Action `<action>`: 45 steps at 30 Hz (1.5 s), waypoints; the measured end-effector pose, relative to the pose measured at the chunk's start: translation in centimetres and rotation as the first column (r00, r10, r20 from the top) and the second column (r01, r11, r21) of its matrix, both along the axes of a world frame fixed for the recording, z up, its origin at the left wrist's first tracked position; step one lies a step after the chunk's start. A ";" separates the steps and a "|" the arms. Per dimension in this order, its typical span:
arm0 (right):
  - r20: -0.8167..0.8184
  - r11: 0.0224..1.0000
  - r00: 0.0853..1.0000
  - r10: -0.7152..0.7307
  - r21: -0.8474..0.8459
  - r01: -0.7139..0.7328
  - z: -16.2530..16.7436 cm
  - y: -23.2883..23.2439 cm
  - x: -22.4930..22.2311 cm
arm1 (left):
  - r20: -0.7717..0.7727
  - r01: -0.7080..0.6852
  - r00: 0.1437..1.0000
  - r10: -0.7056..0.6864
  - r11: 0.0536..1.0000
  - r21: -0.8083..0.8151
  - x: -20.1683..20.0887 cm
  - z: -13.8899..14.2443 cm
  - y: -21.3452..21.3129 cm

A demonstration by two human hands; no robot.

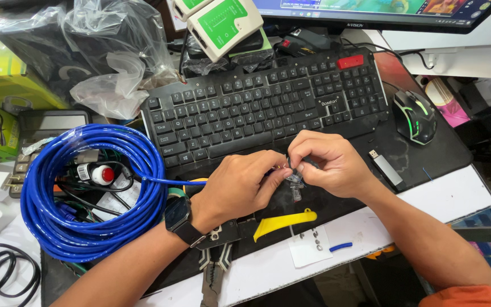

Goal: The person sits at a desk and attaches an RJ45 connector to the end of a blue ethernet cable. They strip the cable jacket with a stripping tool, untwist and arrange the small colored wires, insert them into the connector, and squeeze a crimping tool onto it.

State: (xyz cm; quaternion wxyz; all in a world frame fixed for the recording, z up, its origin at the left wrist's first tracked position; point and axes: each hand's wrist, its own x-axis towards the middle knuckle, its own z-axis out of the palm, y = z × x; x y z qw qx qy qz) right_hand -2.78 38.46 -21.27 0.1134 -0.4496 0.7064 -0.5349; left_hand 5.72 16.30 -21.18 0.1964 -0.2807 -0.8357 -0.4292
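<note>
A coil of blue network cable (80, 193) lies at the left of the desk, and one end runs right into my left hand (237, 185). My left hand pinches that cable end, with a dark watch on the wrist. My right hand (328, 165) meets it from the right and holds a small clear plastic connector (295, 183) at the cable tip. Both hands hover just in front of the black keyboard (268, 108), above a dark desk mat (416, 153).
A black mouse with green lights (415, 116) sits right of the keyboard, a USB stick (386, 167) below it. A yellow plastic tool (284, 222), a crimping tool (214, 267) and a blue cable offcut (340, 247) lie near the front edge. A green-and-white cable tester (220, 23) sits behind the keyboard.
</note>
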 end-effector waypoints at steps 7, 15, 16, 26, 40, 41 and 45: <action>-0.130 0.992 0.991 0.040 -0.114 -0.055 0.0 0.1 0.1 | 0.189 -0.001 0.982 -0.022 0.992 0.124 -0.1 0.2 -0.1; -0.233 0.999 0.972 0.016 -0.047 -0.028 0.7 -0.1 0.4 | 0.204 -0.017 0.979 -0.014 0.989 0.150 -0.2 0.2 -0.1; -0.245 0.998 0.969 0.018 -0.047 -0.030 1.0 0.0 0.4 | 0.211 -0.029 0.977 -0.003 0.989 0.148 -0.2 0.2 -0.1; -0.245 0.992 0.964 -0.104 -0.095 0.083 1.0 -0.5 0.5 | 0.134 -0.058 0.991 0.029 0.973 0.222 -0.3 -0.2 -0.1; -0.268 0.994 0.959 -0.094 0.035 0.107 -0.7 -1.0 0.2 | 0.191 -0.080 0.981 0.016 0.941 0.330 -0.2 -1.1 -0.2; -0.215 0.994 0.973 -0.089 0.049 0.101 -0.9 -1.0 0.1 | 0.182 -0.075 0.983 0.016 0.944 0.320 -0.2 -1.1 -0.2; 0.228 0.994 0.973 0.017 -0.111 0.009 -1.0 -0.2 -0.3 | 0.173 -0.067 0.985 0.014 0.950 0.306 -0.2 -1.1 -0.3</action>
